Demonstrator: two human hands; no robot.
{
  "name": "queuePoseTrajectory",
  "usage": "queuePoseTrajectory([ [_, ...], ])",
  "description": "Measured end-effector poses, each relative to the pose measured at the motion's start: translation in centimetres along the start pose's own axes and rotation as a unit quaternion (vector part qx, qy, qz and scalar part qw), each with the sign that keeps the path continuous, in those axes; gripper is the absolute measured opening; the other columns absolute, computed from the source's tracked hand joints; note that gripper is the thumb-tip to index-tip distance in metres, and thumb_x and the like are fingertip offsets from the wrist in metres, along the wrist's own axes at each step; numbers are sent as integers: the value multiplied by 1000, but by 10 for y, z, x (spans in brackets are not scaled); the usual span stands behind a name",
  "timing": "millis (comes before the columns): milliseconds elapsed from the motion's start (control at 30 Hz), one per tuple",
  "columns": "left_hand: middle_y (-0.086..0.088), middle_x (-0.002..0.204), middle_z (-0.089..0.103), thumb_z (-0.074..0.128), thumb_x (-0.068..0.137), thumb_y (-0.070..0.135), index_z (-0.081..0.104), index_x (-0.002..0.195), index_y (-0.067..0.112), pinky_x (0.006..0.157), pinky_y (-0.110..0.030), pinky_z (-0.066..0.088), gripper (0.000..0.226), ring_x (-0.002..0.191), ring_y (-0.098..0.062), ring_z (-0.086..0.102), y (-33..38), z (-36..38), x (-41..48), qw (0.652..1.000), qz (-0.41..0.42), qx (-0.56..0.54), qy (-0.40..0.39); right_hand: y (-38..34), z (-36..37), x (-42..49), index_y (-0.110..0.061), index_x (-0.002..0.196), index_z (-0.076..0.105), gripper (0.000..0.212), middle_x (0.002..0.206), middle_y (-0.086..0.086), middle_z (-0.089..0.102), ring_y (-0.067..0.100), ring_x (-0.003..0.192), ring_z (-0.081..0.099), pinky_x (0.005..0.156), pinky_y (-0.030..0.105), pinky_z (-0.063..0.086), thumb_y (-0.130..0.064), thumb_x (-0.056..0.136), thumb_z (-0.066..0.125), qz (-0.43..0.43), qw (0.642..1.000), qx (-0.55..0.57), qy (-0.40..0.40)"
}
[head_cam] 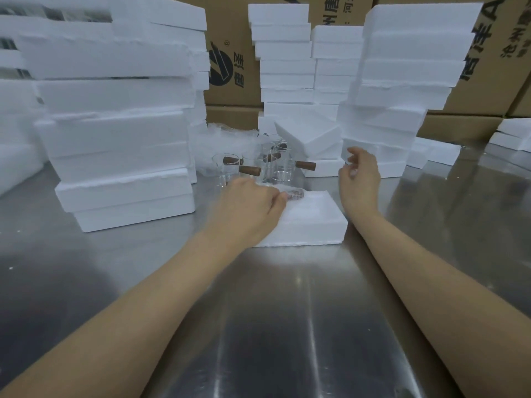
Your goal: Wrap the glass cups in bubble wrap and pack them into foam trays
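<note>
1. My left fingers [277, 201] curl down onto a wrapped cup [294, 194], pressing it into the near foam tray [313, 225]; whether they pinch it or only rest on it, I cannot tell through the blur. My left hand [253, 208] covers the tray's near-left corner.
2. My right hand [357, 176] hovers above the tray's far-right side, fingers loosely curled, holding nothing I can see.
3. Done, as I judge it: one cup is wrapped and going into this tray. The closed foam boxes [120, 156] stacked at my left may be packed already, but I cannot see inside.
4. Left to do: several bare glass cups [253, 165] with brown wooden handles stand just beyond the tray, unwrapped. A heap of bubble wrap [227, 139] lies behind them.
5. The surface [273, 326] is shiny steel with streaky reflections.
6. More foam stacks [402, 81] rise at the far right; brown printed cartons [230, 67] wall off the back.
</note>
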State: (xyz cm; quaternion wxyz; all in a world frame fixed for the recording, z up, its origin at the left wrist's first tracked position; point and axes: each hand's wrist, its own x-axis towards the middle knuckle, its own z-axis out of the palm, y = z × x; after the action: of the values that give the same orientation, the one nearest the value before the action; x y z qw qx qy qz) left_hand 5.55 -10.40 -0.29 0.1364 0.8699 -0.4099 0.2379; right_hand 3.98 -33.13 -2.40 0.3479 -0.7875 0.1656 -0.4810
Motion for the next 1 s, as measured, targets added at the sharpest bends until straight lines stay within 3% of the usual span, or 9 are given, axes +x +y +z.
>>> queuePoseTrajectory([
  [67, -1, 64, 53, 32, 102, 37, 60, 76, 15, 114, -32, 19, 44, 88, -27, 61, 2, 1, -3, 1000, -13, 1, -1, 1, 15, 9, -2, 134, 46, 45, 127, 20, 45, 26, 116, 46, 98, 29, 39, 1, 90, 49, -89, 995, -43, -20],
  [133, 1, 87, 63, 35, 99, 46, 62, 88, 16, 118, -33, -1, 42, 99, -18, 59, 4, 1, -5, 1000, -21, 16, 11, 4, 29, 19, 0, 135, 48, 46, 133, 26, 42, 38, 121, 43, 103, 44, 38, -4, 90, 56, -159, 982, -100, -33],
  [200, 4, 106, 59, 42, 93, 54, 59, 111, 17, 118, -33, -8, 45, 110, -14, 53, 4, -1, -5, 999, -35, 17, 21, 10, 40, 27, -3, 136, 50, 45, 137, 29, 38, 44, 122, 41, 100, 51, 40, -11, 92, 59, -197, 971, -131, -40],
  [300, 5, 104, 64, 44, 92, 54, 39, 139, 19, 116, -29, -11, 59, 108, -15, 57, 2, 0, -4, 999, -47, 6, 11, 19, 48, 38, -12, 142, 45, 51, 147, 27, 28, 43, 130, 32, 102, 53, 38, -24, 94, 60, -185, 970, -154, -43],
  [367, 2, 97, 69, 37, 95, 51, 23, 149, 20, 118, -30, -8, 64, 107, -18, 59, 2, 3, -4, 999, -45, 15, -7, 25, 52, 44, -15, 146, 38, 61, 150, 26, 24, 43, 134, 28, 108, 53, 33, -33, 92, 61, -188, 962, -195, -37],
  [533, -4, 92, 71, 34, 97, 48, 19, 152, 29, 99, -34, 35, 61, 136, -27, 35, 4, 9, 0, 996, -86, -11, -19, 31, 62, 57, -22, 149, 33, 70, 154, 23, 20, 44, 136, 26, 112, 50, 27, -54, 90, 54, -190, 937, -288, -54],
  [800, -6, 78, 69, 35, 97, 45, 31, 150, 25, 108, -34, 32, 57, 130, -29, 47, 3, 12, -2, 998, -59, 13, 5, 35, 72, 69, -12, 119, 62, 46, 148, 22, 35, 46, 135, 31, 105, 55, 33, -43, 84, 63, -211, 943, -254, -26],
  [900, -7, 77, 70, 39, 97, 42, 35, 149, 21, 105, -34, 35, 56, 121, -30, 55, 5, 14, -1, 998, -49, 16, 25, 35, 72, 69, -9, 109, 65, 40, 137, 24, 44, 46, 122, 41, 90, 51, 45, -36, 79, 69, -215, 952, -217, -3],
  [1000, -5, 83, 70, 29, 98, 46, 20, 153, 21, 106, -32, 34, 61, 126, -27, 50, 3, 19, 3, 998, -52, 40, 17, 31, 67, 64, -8, 105, 64, 37, 131, 22, 45, 42, 120, 38, 66, 40, 51, -32, 78, 71, -218, 962, -160, 43],
])
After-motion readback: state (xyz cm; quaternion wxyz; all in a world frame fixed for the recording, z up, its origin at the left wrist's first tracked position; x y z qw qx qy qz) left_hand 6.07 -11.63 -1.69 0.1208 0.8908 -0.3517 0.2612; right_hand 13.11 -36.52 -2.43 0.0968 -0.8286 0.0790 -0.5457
